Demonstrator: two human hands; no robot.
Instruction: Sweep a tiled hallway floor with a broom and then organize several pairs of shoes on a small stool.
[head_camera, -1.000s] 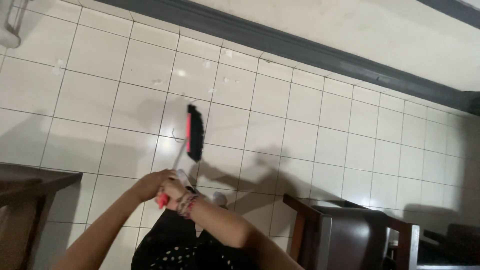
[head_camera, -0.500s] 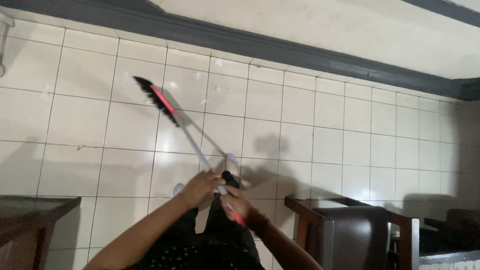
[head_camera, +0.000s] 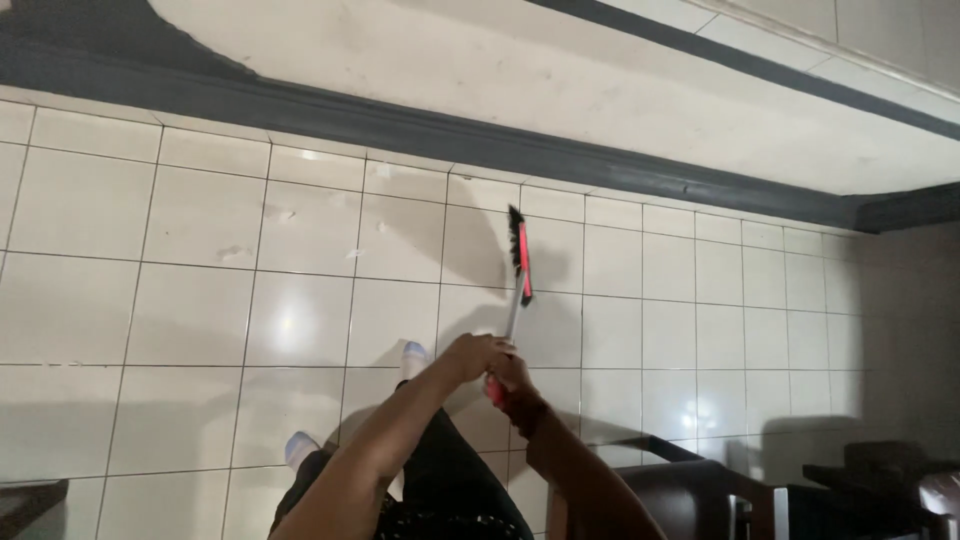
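Broom (head_camera: 519, 262) gripped by both hands (head_camera: 490, 362), over tiles (head_camera: 200, 310).

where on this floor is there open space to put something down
Open white tile lies left of the red-and-black broom head, bordered by the dark grey baseboard, and right of it toward the shadowed corner. It is crowded bottom right by the dark wooden chair.

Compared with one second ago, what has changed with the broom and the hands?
The broom head swung out to the left across the tiled floor, then back right, and now points toward the dark baseboard. The view shifted too. Nothing was let go: left hand and right hand grip the handle as before.
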